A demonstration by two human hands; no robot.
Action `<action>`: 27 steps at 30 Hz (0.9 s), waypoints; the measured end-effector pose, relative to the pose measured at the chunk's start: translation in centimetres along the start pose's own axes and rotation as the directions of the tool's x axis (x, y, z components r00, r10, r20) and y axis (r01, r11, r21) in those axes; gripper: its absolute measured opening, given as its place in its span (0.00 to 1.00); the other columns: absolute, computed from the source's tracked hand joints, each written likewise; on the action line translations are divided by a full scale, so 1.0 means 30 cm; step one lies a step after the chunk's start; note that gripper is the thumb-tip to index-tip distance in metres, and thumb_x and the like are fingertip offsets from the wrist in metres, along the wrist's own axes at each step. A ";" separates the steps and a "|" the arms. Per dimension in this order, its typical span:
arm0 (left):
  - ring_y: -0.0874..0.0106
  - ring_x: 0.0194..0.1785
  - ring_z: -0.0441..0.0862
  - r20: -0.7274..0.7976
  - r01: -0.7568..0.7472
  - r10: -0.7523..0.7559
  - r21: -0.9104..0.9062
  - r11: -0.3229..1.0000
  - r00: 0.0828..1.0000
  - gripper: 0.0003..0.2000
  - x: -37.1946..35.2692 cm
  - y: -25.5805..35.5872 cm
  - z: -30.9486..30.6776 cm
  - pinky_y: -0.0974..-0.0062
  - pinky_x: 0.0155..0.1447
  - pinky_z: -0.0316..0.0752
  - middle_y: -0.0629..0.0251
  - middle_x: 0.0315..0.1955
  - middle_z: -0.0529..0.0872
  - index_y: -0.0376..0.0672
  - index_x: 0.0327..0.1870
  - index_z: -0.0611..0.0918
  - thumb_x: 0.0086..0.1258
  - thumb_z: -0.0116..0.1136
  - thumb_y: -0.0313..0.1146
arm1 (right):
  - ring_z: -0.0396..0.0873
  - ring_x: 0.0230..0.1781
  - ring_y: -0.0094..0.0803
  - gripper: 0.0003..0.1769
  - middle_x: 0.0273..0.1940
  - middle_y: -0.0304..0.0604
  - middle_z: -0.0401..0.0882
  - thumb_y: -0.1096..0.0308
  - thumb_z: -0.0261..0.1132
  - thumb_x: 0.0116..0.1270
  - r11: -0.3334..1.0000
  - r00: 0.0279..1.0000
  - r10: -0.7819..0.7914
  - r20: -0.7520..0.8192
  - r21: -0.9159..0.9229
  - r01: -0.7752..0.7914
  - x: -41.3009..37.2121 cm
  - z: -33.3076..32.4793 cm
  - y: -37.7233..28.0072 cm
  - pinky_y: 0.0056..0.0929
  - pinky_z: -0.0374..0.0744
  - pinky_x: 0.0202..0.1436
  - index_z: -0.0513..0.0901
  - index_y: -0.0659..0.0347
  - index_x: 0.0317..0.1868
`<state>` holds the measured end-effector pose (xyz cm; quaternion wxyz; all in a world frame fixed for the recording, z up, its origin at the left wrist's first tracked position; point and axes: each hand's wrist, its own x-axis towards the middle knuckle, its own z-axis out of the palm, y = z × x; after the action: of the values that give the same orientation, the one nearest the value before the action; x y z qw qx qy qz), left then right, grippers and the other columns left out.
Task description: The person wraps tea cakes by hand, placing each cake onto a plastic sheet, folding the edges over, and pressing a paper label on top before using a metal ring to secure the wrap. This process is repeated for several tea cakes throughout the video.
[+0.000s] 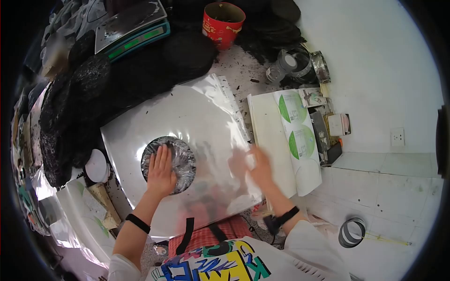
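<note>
The left hand [161,171] lies flat and open, fingers straight and close together, palm down on a round dark disc [183,161] wrapped in shiny clear film. The disc sits near the middle of a large white sheet [187,112] spread on the desk [243,70], right in front of the person. A black band circles the left wrist.

The right hand [258,165] is blurred. It rests at the right edge of the white sheet, well apart from the left hand, with a glossy layer of clear plastic [220,164] around it. Its fingers look loosely spread, but I cannot tell whether they pinch the plastic or only touch it.

Just right of that hand lies a stack of white paper wrappers [269,136] with green round labels [301,140]. To the left, dark discs [61,117] are piled along the desk's edge. Farther back stand a weighing scale [133,28], a red cup [223,21] and rolls of tape [295,63]. Another tape roll [351,232] lies on the tiled floor at the right.
</note>
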<state>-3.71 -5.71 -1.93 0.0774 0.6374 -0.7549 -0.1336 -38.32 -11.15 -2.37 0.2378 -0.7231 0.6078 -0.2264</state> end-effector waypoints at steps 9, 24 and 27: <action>0.54 0.79 0.46 0.073 0.013 -0.018 0.068 0.998 0.997 0.37 -0.003 0.015 0.008 0.53 0.79 0.41 0.47 0.75 0.51 0.30 0.72 0.58 0.59 0.49 0.34 | 0.58 0.72 0.54 0.17 0.68 0.56 0.64 0.71 0.69 0.57 0.771 0.952 0.056 -0.300 -0.594 -0.232 0.028 -0.152 0.754 0.60 0.54 0.72 0.73 0.57 0.45; 0.56 0.79 0.46 0.033 -0.002 -0.001 0.074 0.997 0.999 0.39 -0.009 0.014 0.000 0.54 0.79 0.41 0.50 0.75 0.51 0.32 0.73 0.56 0.58 0.53 0.35 | 0.59 0.17 0.16 0.20 0.25 0.28 0.71 0.56 0.67 0.66 0.734 0.347 0.679 -0.646 0.609 -0.302 0.140 -1.538 1.091 0.22 0.56 0.18 0.81 0.64 0.49; 0.59 0.79 0.46 0.018 0.030 -0.030 0.030 0.999 0.999 0.40 -0.017 0.005 0.012 0.56 0.79 0.43 0.51 0.76 0.52 0.33 0.73 0.57 0.58 0.55 0.36 | 0.72 0.38 0.28 0.20 0.45 0.42 0.77 0.61 0.57 0.73 0.926 0.641 0.369 -0.673 0.329 -0.187 0.288 -1.229 0.463 0.25 0.72 0.33 0.75 0.64 0.59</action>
<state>-3.86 -5.16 -2.19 0.0589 0.6485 -0.7478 -0.1294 -70.37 -24.26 18.28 0.0924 -0.4391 0.7257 -0.5216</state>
